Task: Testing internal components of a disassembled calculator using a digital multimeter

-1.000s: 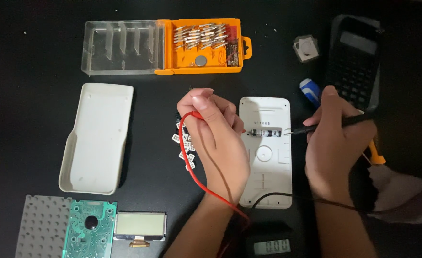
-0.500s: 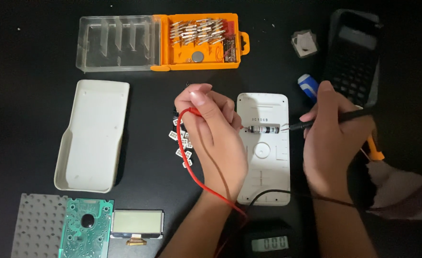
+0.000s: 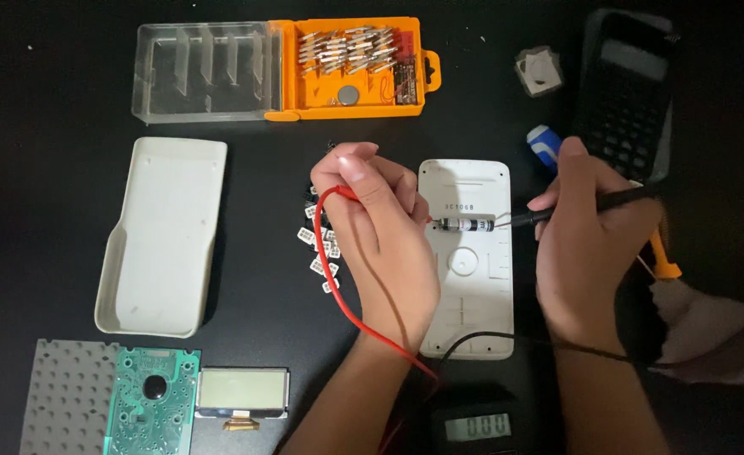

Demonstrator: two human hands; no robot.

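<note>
My left hand [image 3: 380, 232] grips a red probe with a red lead [image 3: 338, 278], its tip at the left end of a small battery [image 3: 466, 224]. The battery lies across a white calculator back shell [image 3: 469, 295]. My right hand [image 3: 586, 244] holds a black probe [image 3: 591, 205], whose tip touches the battery's right end. Both leads run down to a black multimeter [image 3: 477, 421] at the bottom edge. Small white key caps [image 3: 314, 244] lie beside my left hand.
An orange bit case [image 3: 355, 63] with its clear lid open sits at the top. A white calculator cover [image 3: 165, 244] lies left. A grey keypad mat [image 3: 64, 409], green circuit board [image 3: 153, 409] and display [image 3: 244, 392] lie bottom left. A black calculator [image 3: 629, 93] stands top right.
Both hands and the probes stay on the battery ends. The view has shifted slightly; the black probe tip sits closer against the battery's right end.
</note>
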